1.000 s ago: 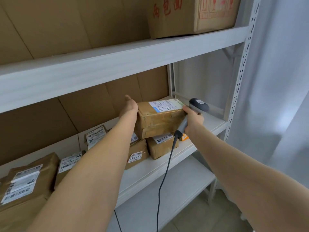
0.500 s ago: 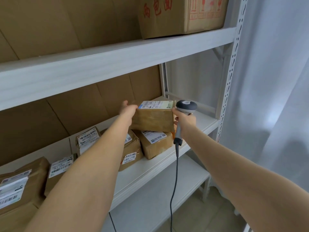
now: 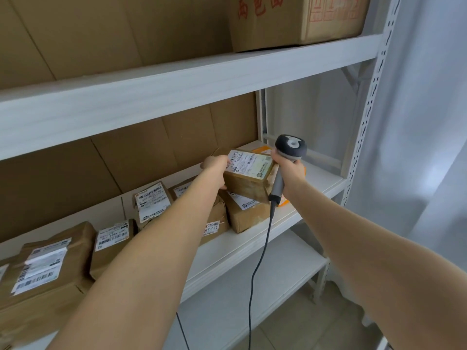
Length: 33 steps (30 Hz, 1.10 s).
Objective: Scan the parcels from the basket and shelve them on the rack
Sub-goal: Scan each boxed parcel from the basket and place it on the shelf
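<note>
A brown parcel (image 3: 249, 183) with a white label on top is held over the middle shelf (image 3: 313, 190) of the white rack, resting on or just above other parcels. My left hand (image 3: 214, 168) grips its left end. My right hand (image 3: 288, 170) presses against its right end while gripping the grey barcode scanner (image 3: 290, 147), whose cable hangs down. Below it lie a small brown parcel (image 3: 246, 215) and a taped one (image 3: 214, 223). The basket is out of view.
Several more labelled brown parcels (image 3: 43, 269) line the middle shelf to the left. A large carton (image 3: 298, 18) stands on the upper shelf. A lower shelf (image 3: 227, 311) sits beneath. A white curtain (image 3: 429, 147) hangs at the right, beside the rack's upright.
Both hands have carried the parcel deeper into the shelf and to the right, lowering it onto the stacked parcels. The scanner stayed in my right hand.
</note>
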Each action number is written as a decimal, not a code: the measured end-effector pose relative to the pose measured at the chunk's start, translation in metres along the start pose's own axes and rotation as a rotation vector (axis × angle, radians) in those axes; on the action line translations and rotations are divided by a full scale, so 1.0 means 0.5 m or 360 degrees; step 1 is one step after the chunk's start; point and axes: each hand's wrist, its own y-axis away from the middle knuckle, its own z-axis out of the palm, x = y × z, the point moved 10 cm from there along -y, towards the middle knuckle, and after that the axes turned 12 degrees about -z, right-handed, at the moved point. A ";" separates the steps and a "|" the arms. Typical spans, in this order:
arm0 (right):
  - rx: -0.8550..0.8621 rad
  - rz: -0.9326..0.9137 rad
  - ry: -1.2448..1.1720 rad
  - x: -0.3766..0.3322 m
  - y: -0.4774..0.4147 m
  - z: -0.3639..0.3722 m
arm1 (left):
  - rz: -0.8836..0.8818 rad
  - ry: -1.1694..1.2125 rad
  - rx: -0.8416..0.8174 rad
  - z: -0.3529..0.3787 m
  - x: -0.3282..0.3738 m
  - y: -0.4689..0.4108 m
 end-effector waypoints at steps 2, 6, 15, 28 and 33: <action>-0.0024 0.0029 0.0016 0.001 0.003 0.012 | 0.0018 0.0028 -0.0031 0.006 0.005 0.004; -0.0040 0.0140 0.0122 0.025 0.020 0.030 | 0.0021 -0.0051 -0.0077 0.025 0.009 0.027; -0.0037 0.0151 0.0140 0.031 0.031 0.034 | -0.0008 -0.0194 -0.0165 0.029 0.001 0.040; 0.0092 0.0070 0.0140 0.002 0.080 -0.051 | 0.0641 -0.0666 0.0232 0.031 0.071 0.096; 0.0215 0.0114 -0.0010 0.001 0.149 -0.148 | 0.1046 -0.0757 0.0188 0.121 0.073 0.168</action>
